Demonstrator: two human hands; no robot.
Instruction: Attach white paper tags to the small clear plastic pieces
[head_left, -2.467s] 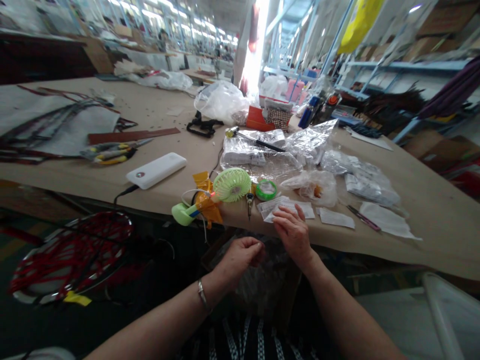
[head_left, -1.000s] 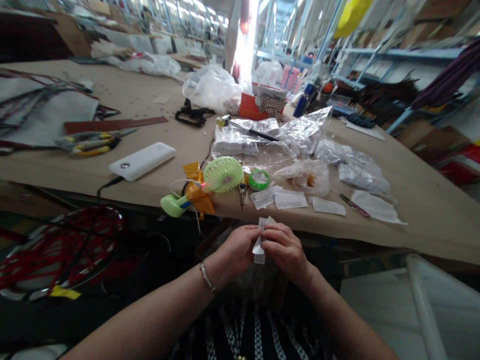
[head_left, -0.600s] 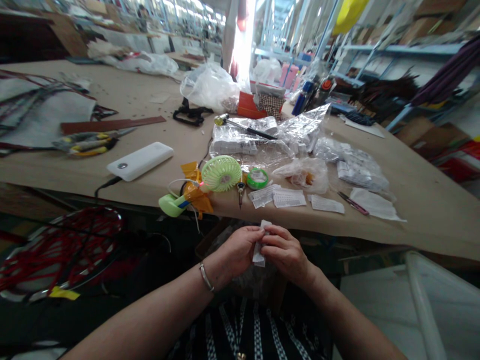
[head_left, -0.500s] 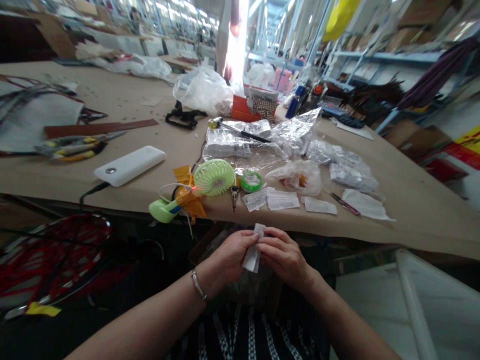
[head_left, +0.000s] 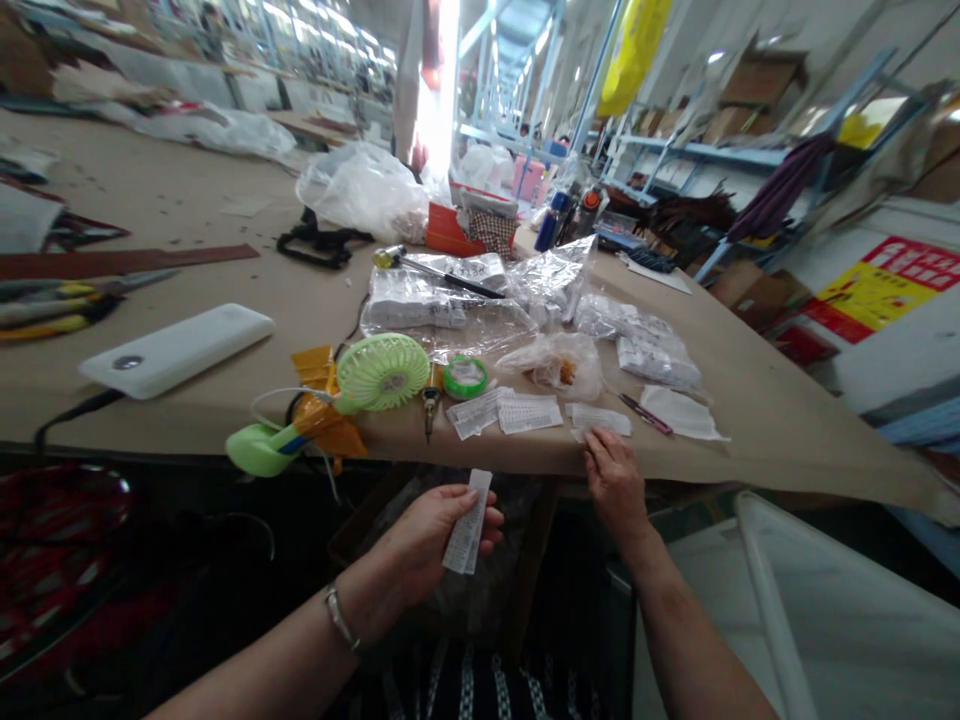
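Observation:
Between the thumb and fingers of my left hand [head_left: 439, 525] are printed white paper strips [head_left: 469, 522], held in front of the table edge. My right hand [head_left: 613, 475] reaches to the table, its fingertips on the lower edge of a printed label [head_left: 600, 418]; whether they grip it I cannot tell. More printed labels [head_left: 529, 411] lie to the left of it. Behind them are a green tape roll [head_left: 465, 377] and a clear bag with small orange pieces [head_left: 559, 366]. Tweezers [head_left: 646, 414] and a white sheet [head_left: 684, 412] lie to the right.
A green fan [head_left: 384, 372] and a screwdriver-like tool [head_left: 430, 405] stand near the front edge. At left are a white power bank [head_left: 178, 350] and pliers [head_left: 60, 307]. Plastic packs [head_left: 427, 300] lie further back. A white bin [head_left: 769, 600] is below right.
My right hand has left the strips in my left hand and moved right and forward to the label on the table. The view has turned to the right.

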